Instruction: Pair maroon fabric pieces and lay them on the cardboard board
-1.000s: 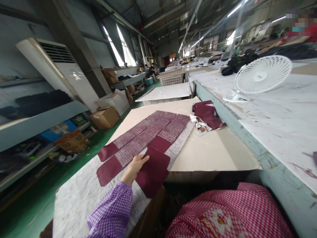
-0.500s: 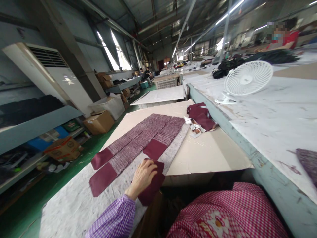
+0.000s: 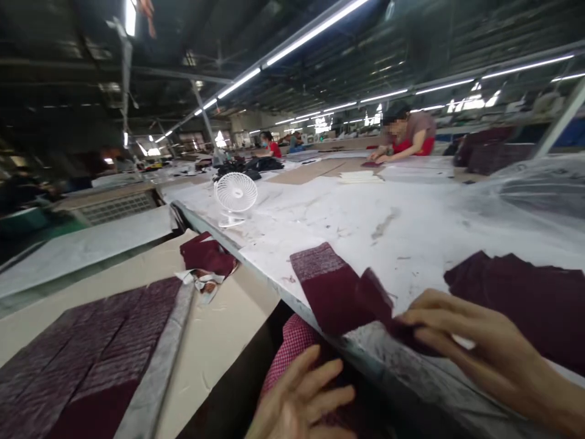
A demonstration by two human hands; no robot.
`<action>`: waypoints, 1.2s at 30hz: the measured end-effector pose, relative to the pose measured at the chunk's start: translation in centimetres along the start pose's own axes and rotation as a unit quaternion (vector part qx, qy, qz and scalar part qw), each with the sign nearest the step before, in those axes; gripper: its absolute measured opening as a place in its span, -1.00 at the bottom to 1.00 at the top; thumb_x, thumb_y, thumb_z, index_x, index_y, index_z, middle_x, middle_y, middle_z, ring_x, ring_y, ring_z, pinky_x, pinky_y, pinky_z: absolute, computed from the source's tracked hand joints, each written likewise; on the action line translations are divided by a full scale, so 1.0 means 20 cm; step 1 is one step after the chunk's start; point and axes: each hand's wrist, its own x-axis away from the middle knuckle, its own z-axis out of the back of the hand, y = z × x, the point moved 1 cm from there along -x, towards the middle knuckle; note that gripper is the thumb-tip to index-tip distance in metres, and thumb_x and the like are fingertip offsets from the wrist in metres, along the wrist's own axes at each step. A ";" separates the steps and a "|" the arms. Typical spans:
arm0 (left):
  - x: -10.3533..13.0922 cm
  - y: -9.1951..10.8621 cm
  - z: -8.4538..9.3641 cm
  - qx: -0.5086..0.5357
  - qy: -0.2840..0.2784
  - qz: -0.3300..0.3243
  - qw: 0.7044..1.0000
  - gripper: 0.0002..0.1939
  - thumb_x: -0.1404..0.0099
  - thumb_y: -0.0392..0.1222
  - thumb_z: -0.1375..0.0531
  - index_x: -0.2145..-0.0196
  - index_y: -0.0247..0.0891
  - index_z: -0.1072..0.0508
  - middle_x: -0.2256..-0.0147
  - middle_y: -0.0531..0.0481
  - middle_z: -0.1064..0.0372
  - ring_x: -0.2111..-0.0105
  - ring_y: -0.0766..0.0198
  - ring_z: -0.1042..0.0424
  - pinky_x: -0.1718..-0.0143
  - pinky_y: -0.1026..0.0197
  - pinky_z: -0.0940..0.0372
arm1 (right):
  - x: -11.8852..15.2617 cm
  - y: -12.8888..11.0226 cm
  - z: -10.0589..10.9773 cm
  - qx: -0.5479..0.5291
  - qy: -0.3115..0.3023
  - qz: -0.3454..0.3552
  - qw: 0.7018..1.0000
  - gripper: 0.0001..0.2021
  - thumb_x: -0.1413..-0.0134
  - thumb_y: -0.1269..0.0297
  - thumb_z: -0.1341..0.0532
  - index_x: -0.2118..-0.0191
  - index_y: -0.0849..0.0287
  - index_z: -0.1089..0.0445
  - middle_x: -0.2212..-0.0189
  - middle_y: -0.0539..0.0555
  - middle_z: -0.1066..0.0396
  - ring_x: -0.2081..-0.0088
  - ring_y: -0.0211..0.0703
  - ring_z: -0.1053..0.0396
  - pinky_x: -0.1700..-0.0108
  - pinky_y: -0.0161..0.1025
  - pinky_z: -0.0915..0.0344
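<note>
My right hand (image 3: 484,347) pinches the corner of a maroon fabric piece (image 3: 375,297), which bends up off the white tabletop. Under and beside it lies another maroon fabric piece with a speckled band (image 3: 320,262), near the table's edge. My left hand (image 3: 301,399) is low in the middle, fingers spread, holding nothing, slightly blurred. To the right of my right hand, a fanned pile of maroon pieces (image 3: 521,299) rests on the table. Overlapping rows of speckled maroon pieces (image 3: 114,341) cover the lower board on the left.
A white fan (image 3: 235,194) stands on the long white table (image 3: 347,213). On the cream board (image 3: 228,335) sits a maroon bundle (image 3: 208,253) with a torn white wrapper. Clear plastic sheeting (image 3: 543,183) lies at the right. Across the table a person (image 3: 418,134) bends over fabric.
The view has swung right, from the lower board to the white table. My left hand has left the maroon piece on the lower board. My right hand has come into view gripping fabric.
</note>
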 end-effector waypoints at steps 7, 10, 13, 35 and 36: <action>-0.17 -0.03 -0.20 -0.008 0.076 -0.070 0.995 -0.43 -0.06 -0.09 -0.34 -0.03 -0.23 -0.36 0.02 -0.20 -0.40 0.02 0.01 -0.38 -0.04 0.00 -0.24 | 0.03 -0.27 0.00 0.055 -0.240 0.216 0.945 -0.68 -0.31 0.30 0.10 0.15 0.12 -0.41 0.39 0.07 -0.42 0.36 -0.22 -0.33 0.29 -0.27 -0.27; -0.17 -0.02 -0.16 -0.084 0.096 -0.104 0.986 -0.51 -0.05 -0.08 -0.34 0.05 -0.26 -0.43 0.06 -0.18 -0.43 0.05 0.04 -0.40 -0.02 0.09 -0.27 | 0.01 -0.23 0.05 -0.042 -0.233 0.169 0.957 -0.73 -0.25 0.13 -0.04 0.17 0.10 -0.43 0.31 0.10 -0.43 0.25 -0.21 -0.36 0.14 -0.26 -0.28; -0.17 -0.02 -0.17 -0.130 0.088 -0.110 0.981 -0.56 -0.09 -0.05 -0.30 0.07 -0.26 -0.45 0.10 -0.14 -0.46 0.08 0.08 -0.43 0.01 0.14 -0.30 | -0.01 -0.12 0.09 -0.131 -0.130 0.033 0.982 -0.60 -0.21 -0.05 0.01 0.07 0.07 -0.40 0.05 0.17 -0.34 0.03 -0.06 -0.29 -0.01 -0.11 -0.22; -0.72 -0.05 -0.54 -0.726 0.000 -0.243 0.643 -0.74 -0.27 -0.35 -0.07 0.16 -0.22 -0.50 0.25 -0.07 -0.41 0.20 0.15 -0.39 0.14 0.15 -0.27 | -0.01 0.31 0.13 0.054 -0.132 -0.182 0.973 -0.67 0.00 0.35 -0.17 0.05 0.21 -0.32 0.40 0.06 -0.39 0.38 -0.19 -0.31 0.34 -0.29 -0.19; -0.73 -0.06 -0.54 -0.738 -0.006 -0.246 0.628 -0.74 -0.28 -0.36 -0.05 0.21 -0.21 -0.51 0.29 -0.06 -0.39 0.23 0.17 -0.38 0.18 0.18 -0.26 | -0.01 0.32 0.15 0.076 -0.131 -0.166 0.974 -0.68 -0.04 0.33 -0.16 0.04 0.21 -0.33 0.37 0.08 -0.42 0.37 -0.18 -0.33 0.32 -0.28 -0.21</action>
